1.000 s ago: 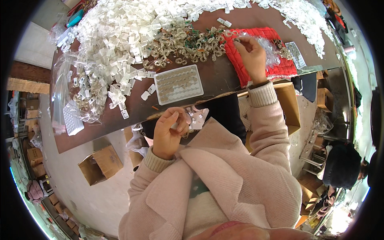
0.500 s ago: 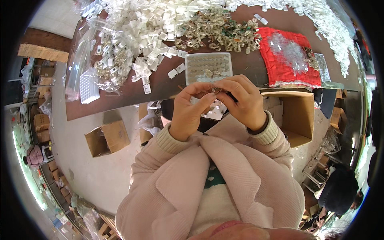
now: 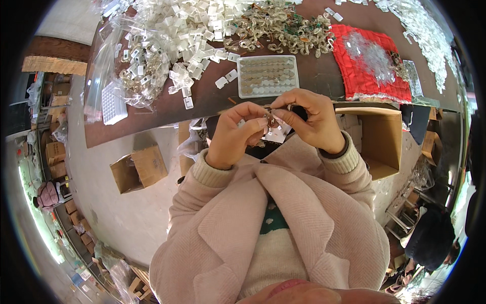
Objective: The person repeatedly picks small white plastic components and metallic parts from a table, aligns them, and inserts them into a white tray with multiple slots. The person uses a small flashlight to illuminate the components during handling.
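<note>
Just in front of the table edge my two hands meet at a tiny brownish, partly see-through piece (image 3: 270, 119). The thumb and fingertips of my left hand (image 3: 231, 133) are pinched on it. My right hand (image 3: 315, 120) is closed too, thumb and index finger touching the piece's other side; its outline is mostly hidden by the fingers. Right behind my hands lies a shallow white tray (image 3: 242, 83) with rows of small round discs. Beyond it is a heap of clear, curled pieces with wires (image 3: 283, 28).
White plastic housings (image 3: 197, 30) are heaped at the back left, beside a clear bag of parts (image 3: 144, 66). On the right, a red cloth (image 3: 354, 76) bears clear bits. A cardboard box (image 3: 382, 137) stands open below the table edge, another (image 3: 147, 167) on the floor at left.
My fingertips have shifted slightly apart, still around the small piece. Clear curled bits seen over the tray before no longer show there. The view has shifted a little, uncovering the tray's near side.
</note>
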The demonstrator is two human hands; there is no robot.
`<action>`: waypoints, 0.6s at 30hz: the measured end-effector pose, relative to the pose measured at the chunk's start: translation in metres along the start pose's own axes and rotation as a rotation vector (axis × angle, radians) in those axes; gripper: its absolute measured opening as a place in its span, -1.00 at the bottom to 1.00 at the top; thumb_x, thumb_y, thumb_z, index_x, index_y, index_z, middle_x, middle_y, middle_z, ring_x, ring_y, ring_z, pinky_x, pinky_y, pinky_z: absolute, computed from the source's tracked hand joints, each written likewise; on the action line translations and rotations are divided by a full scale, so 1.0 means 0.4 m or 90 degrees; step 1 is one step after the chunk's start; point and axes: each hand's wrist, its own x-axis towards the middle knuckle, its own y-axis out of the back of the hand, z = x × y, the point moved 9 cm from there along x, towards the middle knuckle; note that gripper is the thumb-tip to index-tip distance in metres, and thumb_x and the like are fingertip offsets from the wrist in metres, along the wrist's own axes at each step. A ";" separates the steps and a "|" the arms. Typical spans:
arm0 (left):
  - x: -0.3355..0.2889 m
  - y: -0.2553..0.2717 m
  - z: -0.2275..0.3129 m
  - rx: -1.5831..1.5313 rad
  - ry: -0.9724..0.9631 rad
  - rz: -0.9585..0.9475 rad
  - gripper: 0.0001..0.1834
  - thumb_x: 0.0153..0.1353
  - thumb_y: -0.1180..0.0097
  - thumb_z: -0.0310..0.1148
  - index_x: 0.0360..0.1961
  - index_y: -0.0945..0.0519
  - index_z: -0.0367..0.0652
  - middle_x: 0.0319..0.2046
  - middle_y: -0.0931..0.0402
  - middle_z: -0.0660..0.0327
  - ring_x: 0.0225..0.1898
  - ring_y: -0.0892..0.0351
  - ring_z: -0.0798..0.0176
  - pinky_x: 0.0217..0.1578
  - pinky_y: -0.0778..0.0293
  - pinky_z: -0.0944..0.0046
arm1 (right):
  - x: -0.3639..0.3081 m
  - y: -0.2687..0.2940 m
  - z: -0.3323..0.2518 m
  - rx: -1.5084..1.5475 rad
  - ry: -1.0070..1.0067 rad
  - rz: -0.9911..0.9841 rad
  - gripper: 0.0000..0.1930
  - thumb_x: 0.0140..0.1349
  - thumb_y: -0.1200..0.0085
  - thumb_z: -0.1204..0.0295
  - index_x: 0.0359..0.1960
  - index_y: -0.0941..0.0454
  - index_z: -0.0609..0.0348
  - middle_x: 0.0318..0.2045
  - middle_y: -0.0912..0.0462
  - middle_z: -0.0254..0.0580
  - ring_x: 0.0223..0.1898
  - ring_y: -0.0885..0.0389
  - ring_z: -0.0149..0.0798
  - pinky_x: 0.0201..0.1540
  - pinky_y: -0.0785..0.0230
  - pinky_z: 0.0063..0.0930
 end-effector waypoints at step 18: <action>-0.049 -0.024 0.118 0.433 -0.317 0.054 -0.70 0.21 -0.36 -0.45 -0.04 -0.68 -0.28 -0.27 -0.67 0.26 -0.42 -0.52 0.51 -0.39 -0.44 0.51 | -0.031 -0.013 -0.005 0.035 0.007 0.022 -0.81 0.13 -0.29 0.69 -0.22 -0.67 0.23 -0.37 -0.69 -0.23 -0.37 -0.67 -0.40 -0.31 -0.49 -0.58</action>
